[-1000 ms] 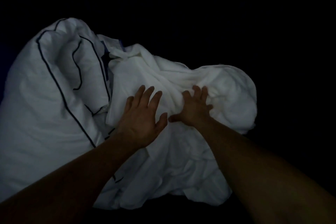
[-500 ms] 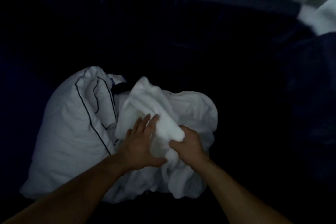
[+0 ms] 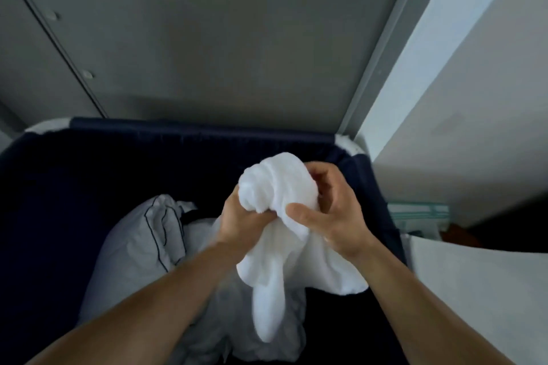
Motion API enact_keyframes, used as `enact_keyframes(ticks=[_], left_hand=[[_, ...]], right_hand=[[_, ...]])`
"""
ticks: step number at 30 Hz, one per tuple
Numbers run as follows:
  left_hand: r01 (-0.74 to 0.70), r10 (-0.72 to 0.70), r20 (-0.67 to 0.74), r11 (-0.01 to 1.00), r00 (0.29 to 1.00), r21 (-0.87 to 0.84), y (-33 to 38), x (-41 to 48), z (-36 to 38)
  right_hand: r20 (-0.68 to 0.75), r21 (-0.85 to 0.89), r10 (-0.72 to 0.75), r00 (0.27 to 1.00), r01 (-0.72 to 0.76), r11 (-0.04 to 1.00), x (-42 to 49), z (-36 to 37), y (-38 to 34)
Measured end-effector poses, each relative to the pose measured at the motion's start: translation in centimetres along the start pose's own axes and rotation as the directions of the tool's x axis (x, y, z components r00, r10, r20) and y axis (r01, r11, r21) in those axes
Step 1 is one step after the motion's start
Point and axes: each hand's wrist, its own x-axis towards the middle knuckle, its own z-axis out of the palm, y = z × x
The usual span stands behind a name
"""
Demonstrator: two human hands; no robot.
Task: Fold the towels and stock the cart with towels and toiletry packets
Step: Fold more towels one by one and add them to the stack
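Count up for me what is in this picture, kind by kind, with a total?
White towel: 1
Hands: 2, left hand and right hand, both gripping it
Pillowcase with dark piping: 1
Dark blue bin: 1
Teal-striped pack: 1
Total: 6, leaving out the crumpled white linen below, too bunched to count

Housekeeping area: navy linen hamper (image 3: 59,187) holding white bedding (image 3: 127,246).
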Motion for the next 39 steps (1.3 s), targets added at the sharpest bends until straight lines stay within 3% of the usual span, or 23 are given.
enact_keyframes(ticks=[7,13,18,22,24,27,30,33,35,39], left_hand=[[-0.024,0.015,-0.059,0.988,0.998,-0.156,14.3,-2.6,5.7],[-0.008,-0.012,-0.085,0.971,0.996,-0.237,24.6,-7.1,14.3],[-0.103,0.130,0.119,0.972,0.984,-0.213,31.4,-10.2,17.2],[-0.329,0.336,0.317,0.941,0.887,-0.077,33.2,-12.9,18.5],[-0.347,0.361,0.417,0.931,0.834,-0.112,32.0,-13.6,18.6],[-0.305,0.282,0.546,0.951,0.789,-0.050,28.8,-14.1,18.2],[-0.159,0.042,0.634,0.979,0.772,0.129,25.5,-14.2,18.4],[-0.118,-0.048,0.522,0.953,0.852,0.280,23.4,-14.0,20.1],[-0.099,-0.006,0.423,0.969,0.906,0.226,23.6,-13.5,21.2],[-0.188,0.160,0.330,0.981,0.930,0.054,28.0,-13.1,23.6]], right_hand=[[0.103,-0.126,0.036,0.994,-0.022,0.992,-4.7,-7.5,-3.2],[-0.144,0.081,-0.026,0.989,0.038,0.996,-7.1,-13.4,-8.1],[-0.312,0.127,-0.077,0.947,0.121,0.985,-9.0,-19.5,-13.3],[-0.380,0.309,-0.034,0.924,0.161,0.937,-11.0,-24.3,-17.6],[-0.410,0.359,-0.029,0.912,0.190,0.914,-12.0,-26.8,-19.9],[-0.416,0.377,-0.054,0.908,0.226,0.898,-13.6,-29.9,-23.3],[-0.424,0.370,-0.096,0.901,0.269,0.889,-14.9,-32.0,-26.0],[-0.440,0.341,-0.131,0.888,0.300,0.891,-15.7,-33.7,-27.5],[-0.465,0.298,-0.156,0.872,0.319,0.900,-16.5,-35.1,-28.0],[-0.584,0.201,-0.219,0.782,0.401,0.894,-18.6,-39.2,-28.6]])
